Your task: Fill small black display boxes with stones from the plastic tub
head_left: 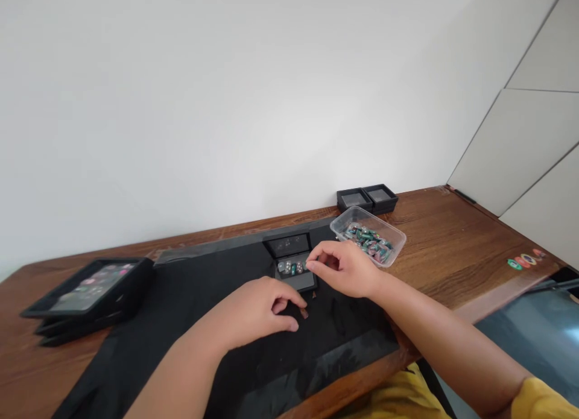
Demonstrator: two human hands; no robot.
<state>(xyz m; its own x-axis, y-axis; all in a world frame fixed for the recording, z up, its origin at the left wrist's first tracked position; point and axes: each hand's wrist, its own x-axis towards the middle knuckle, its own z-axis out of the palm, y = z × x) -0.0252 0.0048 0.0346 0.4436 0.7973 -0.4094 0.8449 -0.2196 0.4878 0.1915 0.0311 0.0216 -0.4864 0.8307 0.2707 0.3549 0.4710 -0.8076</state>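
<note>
A small black box (296, 281) stands with its lid (287, 245) raised on a black mat. A row of glossy, decorated press-on nails (292, 268) lies across it. My right hand (346, 267) is over the box's right end, thumb and forefinger pinched at a greenish nail at the end of the row; the fingers partly hide it. In front of the box my left hand (257, 313) hovers low, its thumb and forefinger apart. Close to its forefinger tip lies a small brownish piece (304, 313). Another tiny dark piece (313, 295) is just below the box.
A clear plastic tub (398, 241) of loose green and pink nails stands right of the mat (194, 328). Stacked black boxes (380, 196) sit behind it against the wall. More filled black boxes (90, 292) are stacked at left. Round stickers (522, 261) mark the table's right edge.
</note>
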